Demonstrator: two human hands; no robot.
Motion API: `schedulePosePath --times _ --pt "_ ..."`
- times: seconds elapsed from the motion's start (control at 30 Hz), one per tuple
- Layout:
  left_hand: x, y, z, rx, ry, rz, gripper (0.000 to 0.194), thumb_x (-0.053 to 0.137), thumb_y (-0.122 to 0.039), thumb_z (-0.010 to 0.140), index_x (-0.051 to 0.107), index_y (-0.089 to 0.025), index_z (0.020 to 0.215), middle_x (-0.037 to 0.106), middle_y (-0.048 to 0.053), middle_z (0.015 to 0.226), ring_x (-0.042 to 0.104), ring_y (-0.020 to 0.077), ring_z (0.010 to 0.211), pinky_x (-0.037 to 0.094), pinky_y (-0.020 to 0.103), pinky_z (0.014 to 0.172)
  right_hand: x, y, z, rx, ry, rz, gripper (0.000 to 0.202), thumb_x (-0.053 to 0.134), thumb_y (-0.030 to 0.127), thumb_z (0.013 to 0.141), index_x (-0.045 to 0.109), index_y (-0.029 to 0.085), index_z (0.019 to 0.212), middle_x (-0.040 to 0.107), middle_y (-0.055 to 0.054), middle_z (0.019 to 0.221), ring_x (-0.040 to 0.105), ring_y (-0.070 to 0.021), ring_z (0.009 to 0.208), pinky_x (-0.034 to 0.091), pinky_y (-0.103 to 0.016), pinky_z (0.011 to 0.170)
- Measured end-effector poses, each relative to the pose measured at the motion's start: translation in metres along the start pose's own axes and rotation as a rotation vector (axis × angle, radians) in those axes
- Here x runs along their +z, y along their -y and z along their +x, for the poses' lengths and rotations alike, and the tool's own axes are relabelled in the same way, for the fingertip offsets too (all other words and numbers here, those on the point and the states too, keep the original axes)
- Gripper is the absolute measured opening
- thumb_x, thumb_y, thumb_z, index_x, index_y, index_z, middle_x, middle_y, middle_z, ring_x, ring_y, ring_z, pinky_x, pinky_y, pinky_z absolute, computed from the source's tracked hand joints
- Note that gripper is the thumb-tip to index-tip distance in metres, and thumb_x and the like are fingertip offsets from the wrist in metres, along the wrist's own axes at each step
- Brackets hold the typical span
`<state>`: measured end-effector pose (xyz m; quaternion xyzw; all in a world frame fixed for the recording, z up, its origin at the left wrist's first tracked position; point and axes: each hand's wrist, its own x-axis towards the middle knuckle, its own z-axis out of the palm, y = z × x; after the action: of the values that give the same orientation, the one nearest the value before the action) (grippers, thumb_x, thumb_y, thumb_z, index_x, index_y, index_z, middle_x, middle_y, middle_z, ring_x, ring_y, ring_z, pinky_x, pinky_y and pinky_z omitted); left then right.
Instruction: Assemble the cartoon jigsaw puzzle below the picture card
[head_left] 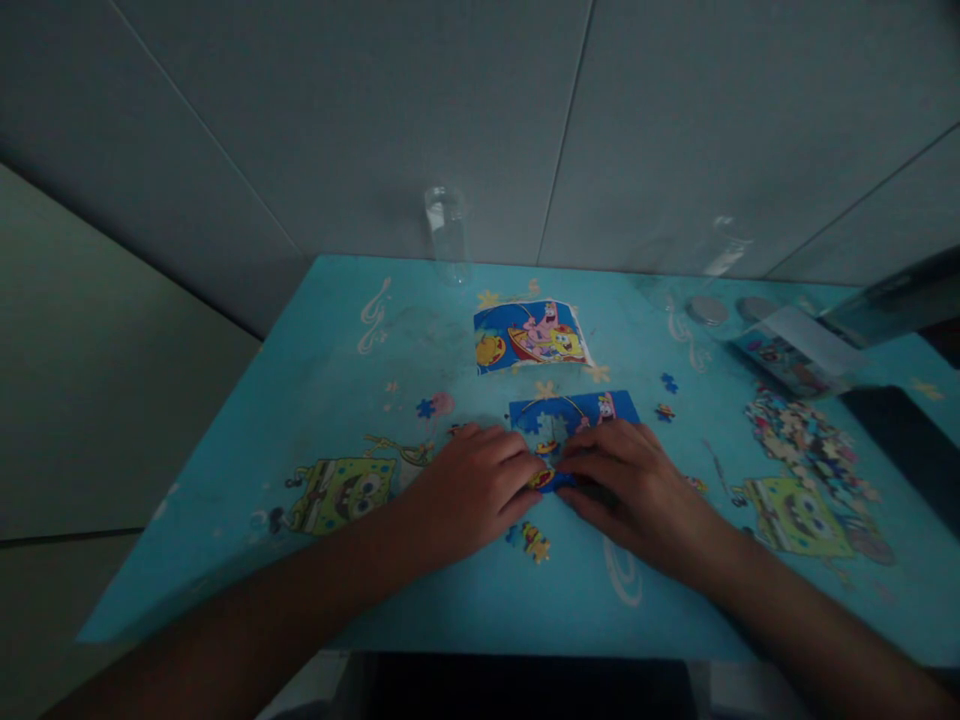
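2 curled hands [487, 475] [626, 480] lower-center, can't tell if gripping; SpongeBob jigsaw [619, 406] partly built, middle gappy, loose pieces [536, 543] unplaced.

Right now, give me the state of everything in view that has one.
Puzzle: partly assembled, with a gap.
Left hand: fingers bent, at the puzzle.
Right hand: fingers bent, at the puzzle.
Picture sheet: spread out, beyond the puzzle.
Clear cylinder: upright; capped or not, unclear.
Silver lid: lying flat.
Heap of pieces: loose.
Dark slab: lying flat.
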<state>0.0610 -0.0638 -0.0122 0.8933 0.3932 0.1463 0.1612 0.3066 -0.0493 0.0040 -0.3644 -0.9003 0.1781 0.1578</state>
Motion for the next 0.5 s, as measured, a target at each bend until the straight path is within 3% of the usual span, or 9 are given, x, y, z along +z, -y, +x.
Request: schedulePosePath --times 0.27,0.37,0.5 --pt "-0.002 0.0 -0.004 0.043 -0.05 0.049 0.021 0.067 -0.035 0.098 0.067 -0.024 0.115 0.066 0.004 0.106 0.06 0.0221 0.101 0.042 0.039 0.086 0.001 -0.001 0.0 0.004 -0.017 -0.039 0.015 0.068 0.031 0.095 0.076 0.028 0.108 0.068 -0.006 0.113 0.061 -0.0271 0.106 0.046 -0.048 0.092" --pt "-0.013 0.006 -0.006 0.04 -0.095 0.131 0.028 0.067 -0.042 0.097 0.066 -0.022 0.116 0.065 0.005 0.108 0.06 0.0233 0.1 0.041 0.043 0.091 0.002 -0.002 -0.001 0.003 -0.016 -0.047 0.017 0.068 0.033 0.095 0.075 0.028 0.11 0.068 -0.007 0.113 0.062 -0.0275 0.107 0.046 -0.048 0.092" --pt "-0.033 0.027 -0.01 -0.011 -0.163 0.317 0.018 0.06 -0.033 0.101 0.069 -0.02 0.11 0.067 0.005 0.104 0.059 0.0232 0.096 0.041 0.042 0.087 0.002 -0.004 -0.002 0.002 -0.018 -0.056 0.018 0.068 0.034 0.095 0.075 0.028 0.111 0.069 -0.007 0.114 0.062 -0.0282 0.11 0.046 -0.048 0.093"
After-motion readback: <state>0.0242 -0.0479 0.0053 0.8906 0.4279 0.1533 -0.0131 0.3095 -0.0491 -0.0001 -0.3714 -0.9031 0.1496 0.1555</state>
